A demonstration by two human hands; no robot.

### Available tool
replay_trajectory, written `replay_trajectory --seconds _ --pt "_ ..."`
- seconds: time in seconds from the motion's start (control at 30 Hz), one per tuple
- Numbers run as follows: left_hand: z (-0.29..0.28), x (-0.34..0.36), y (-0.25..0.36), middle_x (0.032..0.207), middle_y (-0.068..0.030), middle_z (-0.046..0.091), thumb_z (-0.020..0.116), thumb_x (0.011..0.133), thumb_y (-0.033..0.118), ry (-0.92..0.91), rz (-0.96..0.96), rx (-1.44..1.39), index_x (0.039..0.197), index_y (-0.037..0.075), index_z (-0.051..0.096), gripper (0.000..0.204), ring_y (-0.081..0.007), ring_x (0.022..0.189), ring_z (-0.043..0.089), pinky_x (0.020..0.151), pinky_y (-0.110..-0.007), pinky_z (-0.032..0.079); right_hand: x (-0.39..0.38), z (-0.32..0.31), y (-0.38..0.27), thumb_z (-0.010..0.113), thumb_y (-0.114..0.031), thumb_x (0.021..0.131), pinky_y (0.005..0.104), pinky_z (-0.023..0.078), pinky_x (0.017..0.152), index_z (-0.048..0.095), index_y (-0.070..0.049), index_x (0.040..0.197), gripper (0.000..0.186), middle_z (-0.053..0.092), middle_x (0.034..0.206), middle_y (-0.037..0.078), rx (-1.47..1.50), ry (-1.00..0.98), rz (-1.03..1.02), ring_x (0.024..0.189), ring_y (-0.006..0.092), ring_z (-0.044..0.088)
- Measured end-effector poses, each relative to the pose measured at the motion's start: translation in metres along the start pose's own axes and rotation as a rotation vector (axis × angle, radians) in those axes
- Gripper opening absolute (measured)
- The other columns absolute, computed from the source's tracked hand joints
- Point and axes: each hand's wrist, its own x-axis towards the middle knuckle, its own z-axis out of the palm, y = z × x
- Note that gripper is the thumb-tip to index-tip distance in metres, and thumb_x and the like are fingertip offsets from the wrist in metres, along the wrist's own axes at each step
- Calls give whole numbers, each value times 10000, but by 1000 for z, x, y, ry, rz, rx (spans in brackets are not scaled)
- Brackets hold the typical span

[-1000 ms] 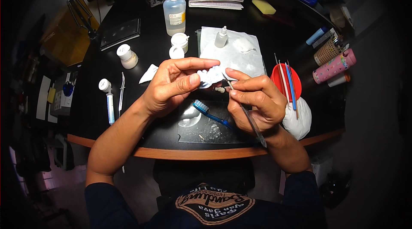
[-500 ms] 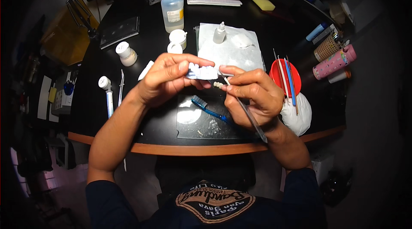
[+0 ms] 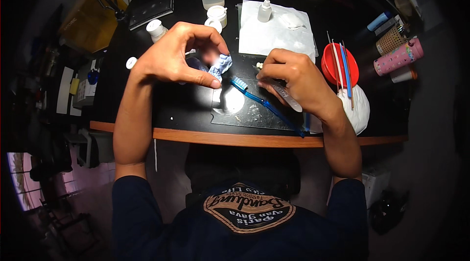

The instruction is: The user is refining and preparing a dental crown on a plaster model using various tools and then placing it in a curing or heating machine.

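Blue dental model, one: staying out over the desk, just beyond the far-left corner of the glass slab; probably handling as light, stiff and brittle along its ridge, best taken by the outer edges. Left hand: curving, seemingly pinching the model between thumb and fingertip. Right hand: pinching a slim metal tool near small tooth-coloured pieces. Blue toothbrush: lying across the slab, pointing toward the desk's front edge.
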Motion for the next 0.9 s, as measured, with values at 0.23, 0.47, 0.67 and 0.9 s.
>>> replay_trajectory --seconds 0.23,0.47,0.67,0.9 --pt "35 -47 22 986 -105 756 952 662 168 386 178 166 1093 -29 742 518 -173 872 726 834 -304 578 -1 3 -7 848 -186 855 354 559 677 764 -23 916 193 700 857 109 33 19 -52 767 277 703" --pt "122 -100 -2 1101 -166 750 950 699 197 738 -29 339 1156 -26 726 555 -223 901 748 825 -331 603 5 1 -27 637 -340 1037 467 484 588 655 10 702 485 612 689 160 -53 110 104 630 343 627" --pt "127 -103 4 1046 -172 762 932 707 260 752 -126 431 1123 -19 740 537 -287 935 729 853 -366 580 3 12 -24 672 -378 1005 483 478 567 698 53 671 545 608 587 250 -131 -168 410 522 380 618" --pt "131 -101 -9 997 -158 772 938 731 329 837 18 524 1104 -9 761 534 -255 871 717 783 -346 556 2 18 -30 699 -345 981 488 539 674 747 51 811 433 657 669 261 -245 -265 360 654 402 685"
